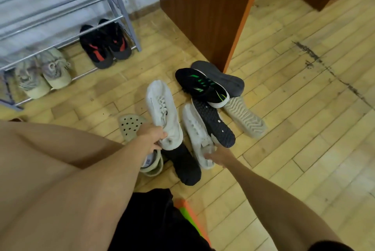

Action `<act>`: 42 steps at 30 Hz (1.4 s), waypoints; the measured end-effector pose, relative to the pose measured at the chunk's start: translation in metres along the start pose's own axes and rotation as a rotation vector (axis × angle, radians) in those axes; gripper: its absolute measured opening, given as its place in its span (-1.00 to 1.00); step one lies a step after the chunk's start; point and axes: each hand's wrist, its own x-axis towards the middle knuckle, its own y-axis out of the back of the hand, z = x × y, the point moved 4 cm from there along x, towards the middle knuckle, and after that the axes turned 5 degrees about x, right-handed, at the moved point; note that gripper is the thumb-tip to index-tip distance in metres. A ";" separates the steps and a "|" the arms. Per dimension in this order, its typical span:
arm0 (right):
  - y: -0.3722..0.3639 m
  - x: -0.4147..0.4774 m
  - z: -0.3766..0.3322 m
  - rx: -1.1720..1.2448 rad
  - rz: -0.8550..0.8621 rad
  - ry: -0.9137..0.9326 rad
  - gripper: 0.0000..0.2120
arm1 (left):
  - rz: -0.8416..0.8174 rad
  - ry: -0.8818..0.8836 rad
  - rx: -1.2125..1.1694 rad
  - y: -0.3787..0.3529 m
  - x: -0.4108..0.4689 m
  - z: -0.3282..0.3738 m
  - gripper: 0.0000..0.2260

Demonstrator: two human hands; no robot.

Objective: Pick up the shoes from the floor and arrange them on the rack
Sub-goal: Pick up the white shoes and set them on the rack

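Observation:
My left hand (152, 136) grips the heel end of a white sneaker (163, 108), lifted with its toe pointing away. My right hand (220, 156) holds the heel of the second white sneaker (196, 133), which lies on the wooden floor. Around them lie a black shoe with green stripes (203, 86), a dark shoe sole-up (214, 122), a black shoe (185, 164), a grey sole (221, 78), a pale ridged sole (245, 117) and beige perforated clogs (129, 125). The metal rack (60, 13) stands at the upper left. Its bottom shelf holds black-and-red shoes (105, 46) and beige sneakers (43, 73).
A brown wooden cabinet (203, 11) with an orange edge stands just behind the shoe pile. A white wall rises behind the rack. Bare wooden floor spreads to the right, with a dark scuff line across it. My knee fills the lower left.

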 end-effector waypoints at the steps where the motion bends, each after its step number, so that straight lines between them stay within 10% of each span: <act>1: -0.008 0.001 0.000 0.016 0.016 -0.017 -0.26 | -0.002 -0.002 0.011 0.000 0.000 0.000 -0.62; 6: -0.032 0.011 0.004 0.283 0.203 -0.157 0.01 | -0.031 0.001 0.033 -0.002 -0.003 -0.004 -0.61; 23: 0.043 -0.038 -0.051 0.159 -0.083 -0.004 -0.62 | -0.052 -0.031 -0.122 0.004 -0.021 0.007 -0.62; 32: 0.110 -0.069 -0.099 -0.243 0.088 0.173 -0.55 | -0.037 -0.065 -0.414 0.009 -0.053 0.031 -0.64; 42: 0.138 -0.093 -0.226 0.007 0.259 0.477 -0.75 | 0.070 -0.222 -0.462 0.102 -0.072 0.094 -0.68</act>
